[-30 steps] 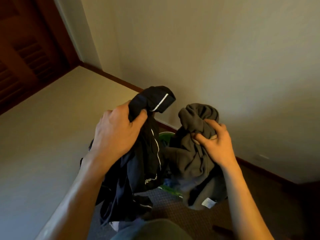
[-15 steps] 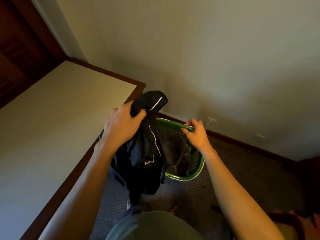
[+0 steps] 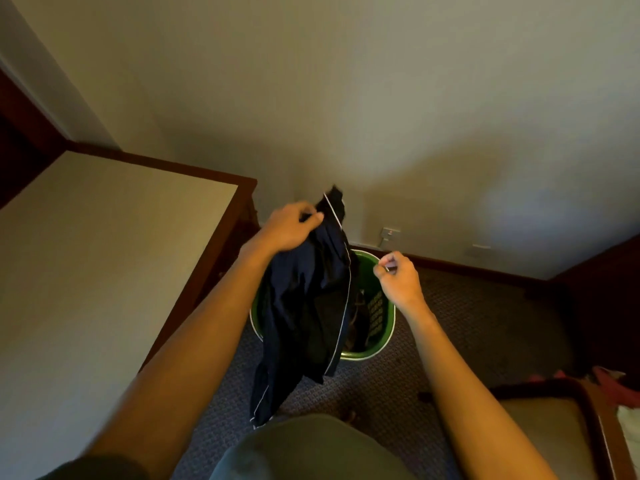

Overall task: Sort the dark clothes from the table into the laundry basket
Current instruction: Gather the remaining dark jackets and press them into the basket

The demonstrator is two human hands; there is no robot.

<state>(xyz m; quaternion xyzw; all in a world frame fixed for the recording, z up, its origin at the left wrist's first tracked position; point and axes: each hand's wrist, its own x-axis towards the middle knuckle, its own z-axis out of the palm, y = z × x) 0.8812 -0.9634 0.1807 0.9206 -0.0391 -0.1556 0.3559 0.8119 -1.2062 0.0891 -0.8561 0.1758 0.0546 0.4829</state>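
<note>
My left hand (image 3: 291, 226) grips the top of a dark navy garment with white piping (image 3: 304, 313), which hangs down over the left half of a green laundry basket (image 3: 381, 317) on the carpet. Dark clothing lies inside the basket, partly hidden by the hanging garment. My right hand (image 3: 398, 278) hovers above the basket's right rim with its fingers curled, and I see nothing held in it. The table (image 3: 104, 254), pale-topped with a dark wooden edge, stands to the left of the basket.
The basket sits close to the wall (image 3: 381, 116), below a wall socket (image 3: 390, 233). A dark wooden chair with a pale seat (image 3: 540, 427) stands at the lower right, with pink and white cloth (image 3: 620, 389) beside it. Dark furniture stands at the far right.
My right hand let the grey garment drop into the basket and then lifted off the rim. My left hand carried the navy garment rightward over the basket, where it now hangs unfolded.
</note>
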